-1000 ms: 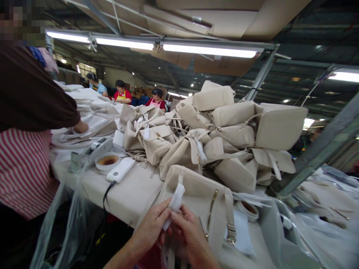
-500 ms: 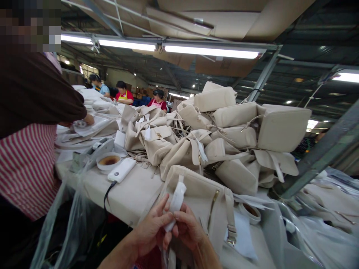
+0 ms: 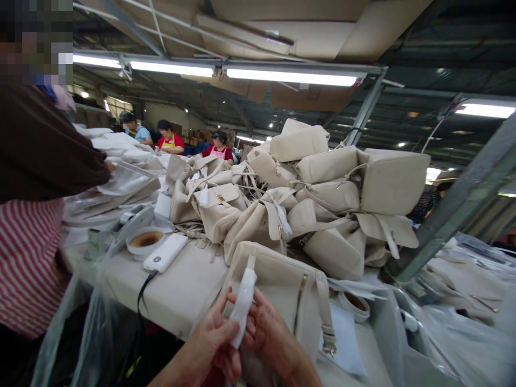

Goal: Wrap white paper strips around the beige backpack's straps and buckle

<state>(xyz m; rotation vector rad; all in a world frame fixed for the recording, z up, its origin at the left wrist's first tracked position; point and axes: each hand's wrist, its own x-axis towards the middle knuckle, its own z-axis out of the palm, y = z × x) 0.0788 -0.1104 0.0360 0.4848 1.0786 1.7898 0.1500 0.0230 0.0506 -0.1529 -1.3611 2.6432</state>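
From the head view, I see the left hand (image 3: 213,341) pinching the white wrap (image 3: 244,306) between thumb and fingers, while the right hand (image 3: 272,333) has its fingers loosely curled at the wrap's other side. The wrap slants upward, its top over the strap of the near bag (image 3: 278,285), which lies at the front edge of the table (image 3: 181,290) with its gold zipper (image 3: 300,301) showing. Behind it rises a heap of beige bags (image 3: 314,201). Over to the left, a white power bank (image 3: 165,252) sits just beside a round tape roll (image 3: 145,240), near a person in a striped apron (image 3: 30,263).
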